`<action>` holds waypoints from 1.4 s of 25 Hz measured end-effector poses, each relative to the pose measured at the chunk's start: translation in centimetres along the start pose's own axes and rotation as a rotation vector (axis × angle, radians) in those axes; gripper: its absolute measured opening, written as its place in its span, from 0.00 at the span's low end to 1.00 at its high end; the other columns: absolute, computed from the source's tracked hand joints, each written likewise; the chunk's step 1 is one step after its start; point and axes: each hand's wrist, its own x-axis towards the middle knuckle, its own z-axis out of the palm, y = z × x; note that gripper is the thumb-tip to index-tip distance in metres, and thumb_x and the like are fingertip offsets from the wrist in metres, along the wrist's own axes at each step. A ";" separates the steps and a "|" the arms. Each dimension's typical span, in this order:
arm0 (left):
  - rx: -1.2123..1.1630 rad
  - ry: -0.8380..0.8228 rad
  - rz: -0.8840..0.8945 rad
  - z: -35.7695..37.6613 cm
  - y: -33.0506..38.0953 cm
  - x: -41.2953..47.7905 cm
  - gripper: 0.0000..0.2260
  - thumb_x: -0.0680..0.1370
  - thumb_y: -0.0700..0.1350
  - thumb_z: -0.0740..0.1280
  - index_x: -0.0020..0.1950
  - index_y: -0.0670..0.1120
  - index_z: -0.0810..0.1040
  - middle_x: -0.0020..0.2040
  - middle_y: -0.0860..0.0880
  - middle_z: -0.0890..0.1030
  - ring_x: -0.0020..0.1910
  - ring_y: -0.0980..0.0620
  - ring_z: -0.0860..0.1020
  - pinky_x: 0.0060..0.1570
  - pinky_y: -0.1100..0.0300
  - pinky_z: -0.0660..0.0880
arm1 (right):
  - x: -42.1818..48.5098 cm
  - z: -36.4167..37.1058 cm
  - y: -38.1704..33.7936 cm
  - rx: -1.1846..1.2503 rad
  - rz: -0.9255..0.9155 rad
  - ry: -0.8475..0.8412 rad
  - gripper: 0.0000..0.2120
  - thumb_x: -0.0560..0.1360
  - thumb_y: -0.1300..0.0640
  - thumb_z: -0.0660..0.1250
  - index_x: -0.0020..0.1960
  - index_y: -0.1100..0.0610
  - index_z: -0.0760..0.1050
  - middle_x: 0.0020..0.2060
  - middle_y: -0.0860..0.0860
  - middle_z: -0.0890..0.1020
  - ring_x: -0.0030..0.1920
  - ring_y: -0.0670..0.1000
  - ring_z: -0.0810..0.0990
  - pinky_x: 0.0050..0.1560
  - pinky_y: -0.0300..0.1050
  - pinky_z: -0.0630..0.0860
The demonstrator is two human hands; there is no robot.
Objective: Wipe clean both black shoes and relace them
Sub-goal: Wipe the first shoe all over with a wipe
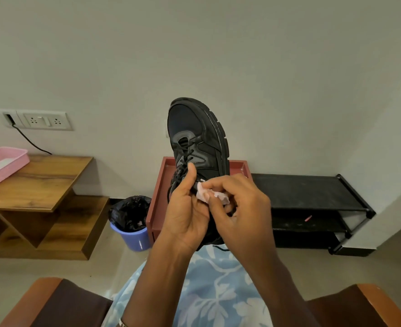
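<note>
A black laced shoe [196, 135] is held up in front of me with its toe pointing away and up. My left hand [185, 208] grips it at the heel end, thumb pressed on the laces. My right hand [239, 204] pinches a small pink wipe [206, 193] against the shoe's side near a white logo. The heel part of the shoe is hidden behind both hands. A second shoe is not in view.
Behind the shoe stands a reddish-brown tray-like stand [158, 197]. To its left sits a blue bin with a black liner [132, 223], to its right a black shoe rack [312, 199]. A wooden table [41, 182] holds a pink basket [4, 167]. Chair arms flank my lap.
</note>
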 end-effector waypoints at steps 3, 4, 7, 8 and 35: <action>-0.023 0.006 0.051 0.4 -0.7 -0.2 0.20 0.81 0.55 0.60 0.55 0.39 0.80 0.48 0.41 0.84 0.50 0.47 0.84 0.49 0.56 0.81 | 1.5 1.2 0.4 -0.059 0.012 0.052 0.05 0.77 0.59 0.70 0.50 0.54 0.84 0.46 0.47 0.82 0.47 0.45 0.80 0.46 0.40 0.79; -0.037 0.000 0.062 0.7 -0.9 -0.4 0.19 0.81 0.54 0.60 0.56 0.39 0.81 0.50 0.42 0.84 0.52 0.48 0.83 0.50 0.57 0.81 | 2.0 1.5 0.5 -0.077 0.025 0.069 0.04 0.77 0.59 0.70 0.51 0.54 0.84 0.47 0.47 0.82 0.48 0.45 0.80 0.47 0.40 0.80; -0.044 -0.017 0.083 0.8 -1.1 -0.5 0.19 0.81 0.54 0.60 0.58 0.41 0.80 0.51 0.43 0.84 0.54 0.49 0.83 0.54 0.58 0.80 | 2.3 1.4 0.4 -0.092 0.032 0.065 0.05 0.78 0.58 0.71 0.53 0.53 0.84 0.49 0.46 0.83 0.50 0.44 0.80 0.50 0.38 0.79; -0.026 -0.019 0.093 0.6 -1.0 -0.5 0.19 0.81 0.55 0.60 0.58 0.41 0.80 0.50 0.43 0.84 0.53 0.49 0.83 0.55 0.57 0.80 | 1.9 1.2 0.4 -0.072 0.021 0.035 0.05 0.78 0.58 0.71 0.53 0.53 0.84 0.49 0.46 0.83 0.50 0.44 0.80 0.50 0.37 0.79; 0.061 0.087 0.154 1.4 -0.5 -1.1 0.10 0.80 0.44 0.66 0.55 0.40 0.82 0.53 0.39 0.84 0.52 0.45 0.84 0.53 0.53 0.81 | 4.2 -0.7 -0.2 -0.162 0.199 -0.041 0.05 0.76 0.52 0.73 0.51 0.50 0.86 0.45 0.46 0.84 0.43 0.43 0.81 0.45 0.34 0.78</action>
